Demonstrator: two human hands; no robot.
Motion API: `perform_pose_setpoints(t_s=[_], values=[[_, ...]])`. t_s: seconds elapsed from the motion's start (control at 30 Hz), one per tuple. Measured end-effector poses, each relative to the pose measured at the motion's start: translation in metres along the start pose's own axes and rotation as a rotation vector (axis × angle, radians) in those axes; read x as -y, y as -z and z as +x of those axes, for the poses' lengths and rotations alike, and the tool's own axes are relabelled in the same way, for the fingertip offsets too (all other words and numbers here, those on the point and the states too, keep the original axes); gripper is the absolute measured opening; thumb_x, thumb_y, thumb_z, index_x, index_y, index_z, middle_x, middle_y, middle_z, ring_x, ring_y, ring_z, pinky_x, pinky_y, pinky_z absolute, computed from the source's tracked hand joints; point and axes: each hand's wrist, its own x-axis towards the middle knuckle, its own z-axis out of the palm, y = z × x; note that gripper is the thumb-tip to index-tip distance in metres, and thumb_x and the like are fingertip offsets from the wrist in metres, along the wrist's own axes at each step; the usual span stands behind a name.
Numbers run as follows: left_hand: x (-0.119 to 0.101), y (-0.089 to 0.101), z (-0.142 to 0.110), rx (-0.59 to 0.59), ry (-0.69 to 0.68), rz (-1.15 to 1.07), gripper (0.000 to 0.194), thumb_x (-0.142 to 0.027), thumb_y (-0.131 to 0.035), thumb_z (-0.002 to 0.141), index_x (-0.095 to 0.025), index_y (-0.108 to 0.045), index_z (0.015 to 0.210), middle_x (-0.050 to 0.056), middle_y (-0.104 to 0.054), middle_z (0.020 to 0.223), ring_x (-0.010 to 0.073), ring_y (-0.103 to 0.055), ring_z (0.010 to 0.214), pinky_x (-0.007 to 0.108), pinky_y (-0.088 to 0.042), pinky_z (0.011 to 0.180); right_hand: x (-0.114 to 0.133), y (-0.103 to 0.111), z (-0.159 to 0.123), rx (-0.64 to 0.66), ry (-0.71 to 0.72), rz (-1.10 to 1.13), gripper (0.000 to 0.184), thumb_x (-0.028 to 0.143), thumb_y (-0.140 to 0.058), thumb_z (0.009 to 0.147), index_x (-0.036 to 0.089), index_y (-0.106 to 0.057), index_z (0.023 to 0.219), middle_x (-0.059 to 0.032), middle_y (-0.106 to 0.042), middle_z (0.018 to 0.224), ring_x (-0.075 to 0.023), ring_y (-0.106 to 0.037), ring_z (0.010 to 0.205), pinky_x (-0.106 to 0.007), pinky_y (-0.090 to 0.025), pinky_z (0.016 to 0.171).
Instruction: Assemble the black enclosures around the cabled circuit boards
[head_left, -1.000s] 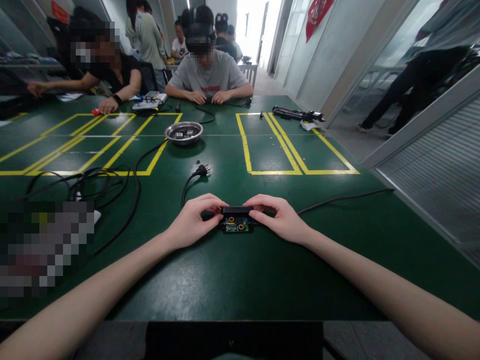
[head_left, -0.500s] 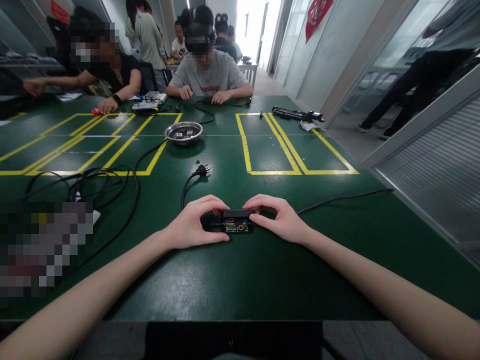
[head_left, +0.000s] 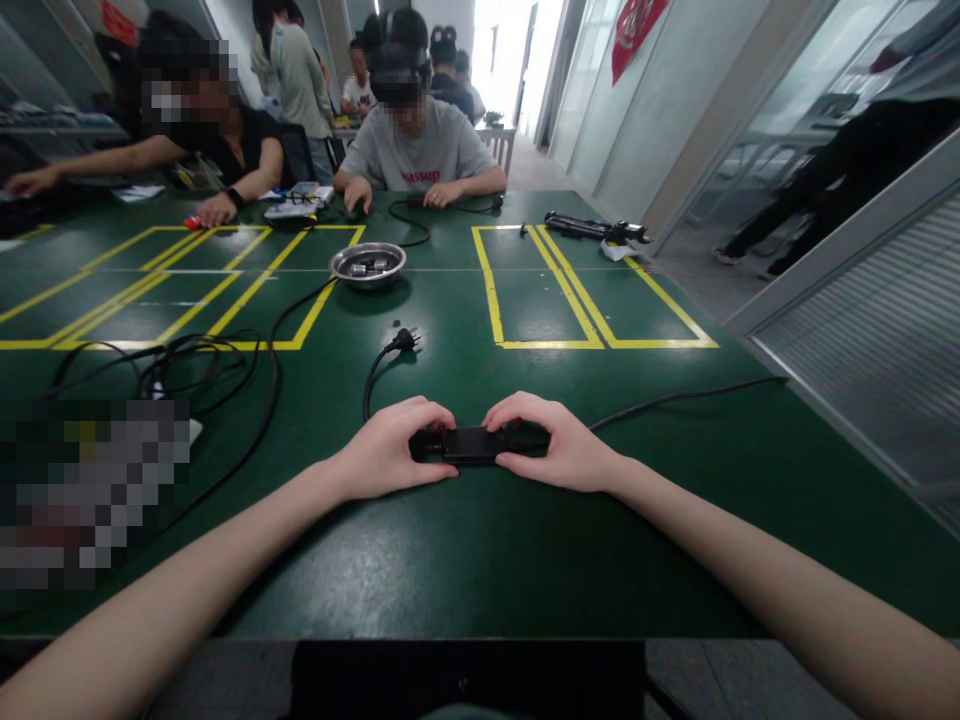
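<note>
Down and flat now, the black cover (head_left: 474, 445) is hiding the circuit board that was showing a moment ago. It is lying on the green table (head_left: 465, 580), where the left hand (head_left: 386, 448) and right hand (head_left: 571, 448) are pinching its two ends between thumb and fingers. Uneven pressing could be leaving one edge proud (I'm not making out the seam from here), a wire could be getting trapped, or a tugging cable (head_left: 675, 396) could be skewing the fit.
</note>
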Motion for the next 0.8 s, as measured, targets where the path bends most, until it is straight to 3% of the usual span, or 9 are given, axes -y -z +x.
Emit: perform_pose_setpoints(t_s=[0.3,0.53,0.8], values=[[0.000,-0.003,0.000,0.006,-0.081,0.105,0.023,-0.026,-0.077,0.084,-0.019,-0.064,0.101,0.005,-0.072,0.098,0.0217,-0.067,0.089,0.032,-0.052,0.076,0.001,0.000,0.000,0.017,0.052,-0.133,0.020,0.022,-0.069,0.090,0.020,-0.067,0.111,-0.0084,-0.075,0.103,-0.0221,-0.069,0.092,-0.037,-0.057,0.083],[-0.002,-0.005,0.002,-0.012,-0.052,0.138,0.022,-0.031,-0.071,0.087,-0.017,-0.065,0.104,0.006,-0.071,0.094,0.0220,-0.066,0.085,0.032,-0.052,0.073,0.000,-0.006,0.000,0.069,0.116,-0.271,0.044,0.025,-0.074,0.087,0.019,-0.062,0.128,-0.0114,-0.073,0.112,-0.0260,-0.067,0.100,-0.041,-0.058,0.086],[-0.005,-0.015,0.006,-0.008,-0.127,0.207,0.037,-0.029,-0.056,0.097,-0.016,-0.058,0.132,0.012,-0.072,0.114,0.0269,-0.067,0.100,0.042,-0.056,0.089,0.001,-0.014,0.003,0.088,0.112,-0.508,0.041,0.027,-0.067,0.089,0.014,-0.061,0.128,-0.0142,-0.072,0.107,-0.0275,-0.068,0.094,-0.042,-0.058,0.084]])
